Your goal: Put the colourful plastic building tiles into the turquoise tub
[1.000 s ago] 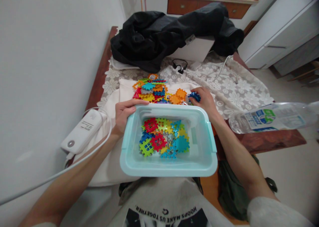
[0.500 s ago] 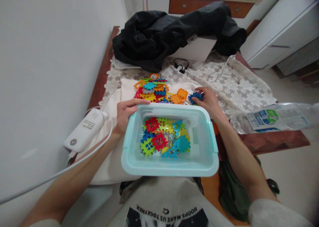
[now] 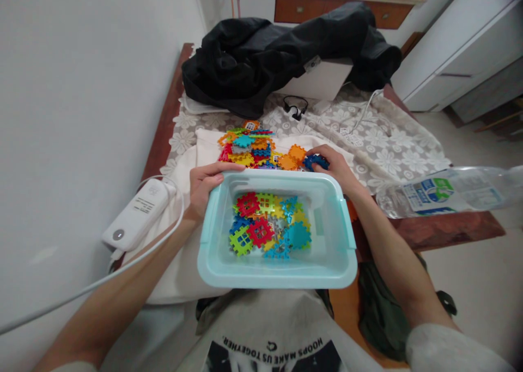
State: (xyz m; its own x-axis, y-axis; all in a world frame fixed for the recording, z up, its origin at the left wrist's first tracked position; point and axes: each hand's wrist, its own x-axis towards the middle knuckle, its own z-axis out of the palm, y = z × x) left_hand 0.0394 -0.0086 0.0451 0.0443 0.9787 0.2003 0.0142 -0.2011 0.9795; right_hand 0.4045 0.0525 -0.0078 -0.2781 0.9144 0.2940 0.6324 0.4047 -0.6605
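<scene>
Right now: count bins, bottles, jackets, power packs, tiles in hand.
Pale blue plastic bin, left hand gripping: 1
Dark blue plastic tile in right hand: 1
Clear plastic bottle: 1
Black fabric jacket: 1
White plastic power pack: 1
Total: 5

Open bin (image 3: 212, 263) mouth; loose tile pile (image 3: 255, 148) just beyond, bottle (image 3: 441, 193) flanking the right.

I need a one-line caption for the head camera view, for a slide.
Left hand holds the light blue bin of toy tiles; right hand grips a blue tile beside the pile.
</scene>
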